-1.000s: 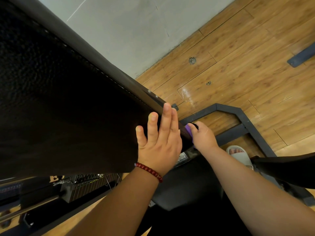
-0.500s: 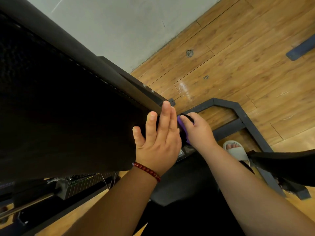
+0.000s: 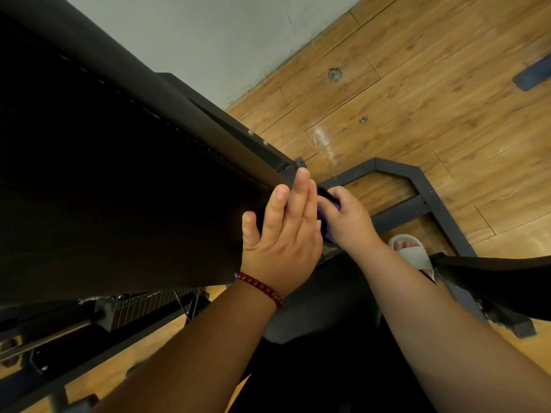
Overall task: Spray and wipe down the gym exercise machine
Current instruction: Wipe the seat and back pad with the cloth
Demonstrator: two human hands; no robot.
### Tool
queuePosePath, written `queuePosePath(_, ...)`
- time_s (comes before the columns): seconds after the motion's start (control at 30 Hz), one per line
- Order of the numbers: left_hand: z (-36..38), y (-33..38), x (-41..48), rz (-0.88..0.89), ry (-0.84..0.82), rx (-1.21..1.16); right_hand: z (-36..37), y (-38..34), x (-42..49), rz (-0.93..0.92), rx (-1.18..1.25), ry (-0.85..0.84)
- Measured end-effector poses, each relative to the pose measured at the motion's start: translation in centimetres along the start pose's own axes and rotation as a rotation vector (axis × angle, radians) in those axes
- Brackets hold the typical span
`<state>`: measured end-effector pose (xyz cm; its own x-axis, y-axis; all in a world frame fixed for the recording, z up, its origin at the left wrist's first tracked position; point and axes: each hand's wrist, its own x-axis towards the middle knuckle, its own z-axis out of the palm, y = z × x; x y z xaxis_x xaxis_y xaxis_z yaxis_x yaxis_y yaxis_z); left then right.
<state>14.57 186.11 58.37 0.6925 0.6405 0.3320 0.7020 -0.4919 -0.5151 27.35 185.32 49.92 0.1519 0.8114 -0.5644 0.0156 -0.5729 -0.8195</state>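
Observation:
A large black padded backrest (image 3: 119, 174) of the gym machine fills the left of the head view, its lower edge slanting down to the right. My left hand (image 3: 283, 234) lies flat on the pad's lower right corner with straight fingers and a red bead bracelet at the wrist. Just right of it, my right hand (image 3: 346, 219) grips a purple cloth (image 3: 328, 231) against the pad's end edge. Most of the cloth is hidden behind both hands.
The machine's dark grey steel base frame (image 3: 423, 186) runs across the wooden floor (image 3: 417, 99) on the right. My foot in a white slide sandal (image 3: 414, 254) stands beside it. A black seat pad (image 3: 507, 272) juts in at right. A weight stack (image 3: 143, 305) sits lower left. A grey wall is behind.
My right hand with the purple cloth has slid up along the pad's end edge, closer to my left hand. The left hand has stayed flat on the pad.

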Motion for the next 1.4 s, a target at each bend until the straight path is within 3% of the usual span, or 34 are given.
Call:
queuePosePath(0.13,0.1,0.1,-0.1,0.005,-0.003,0.005,-0.1,1.1,1.8,0.133,-0.128,-0.048)
queuePosePath(0.33,0.5,0.3,-0.4,0.008,0.015,0.008,-0.2,0.4,0.1,-0.024,-0.022,0.008)
queuePosePath(0.5,0.5,0.4,-0.7,0.012,0.001,0.01,-0.1,2.1,1.9,0.084,-0.176,-0.024)
queuePosePath(0.77,0.7,0.5,-0.6,0.023,0.001,0.007,0.3,2.8,-0.3,0.158,0.035,0.042)
queuePosePath(1.0,0.6,0.7,-0.5,0.015,-0.008,0.017,0.6,2.5,2.7,0.216,-0.069,0.004)
queuePosePath(1.4,0.8,1.1,-0.7,0.009,-0.02,0.02,0.6,2.7,2.6,0.269,-0.029,0.006)
